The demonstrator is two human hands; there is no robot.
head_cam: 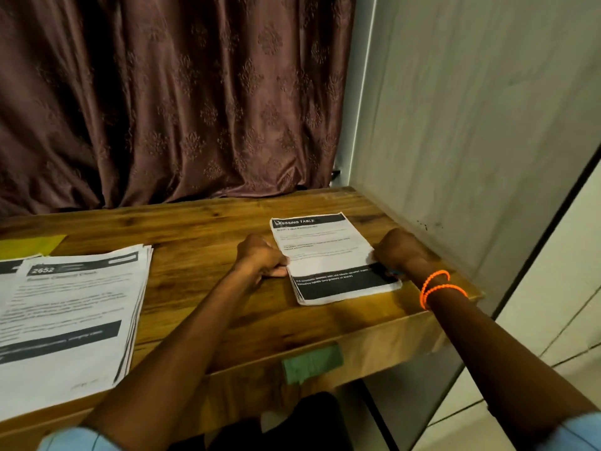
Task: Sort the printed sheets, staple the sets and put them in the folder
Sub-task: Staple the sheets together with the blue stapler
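While the wooden desk (201, 229) fills the view w/ a maroon curtain (162, 92) behind it, a big spread pile of printed sheets (71, 314) lies at its left, a yellow folder (31, 245) peeking out behind that pile. Smaller set headed "DRESSING TABLE" (328, 258) lies flat near the right corner, btwn my hands. My left hand (260, 258), fingers curled, grips its left edge; my right hand (398, 252) pinches the right edge. Orange bands (439, 286) on my right wrist. Green tape (312, 362) on desk front.
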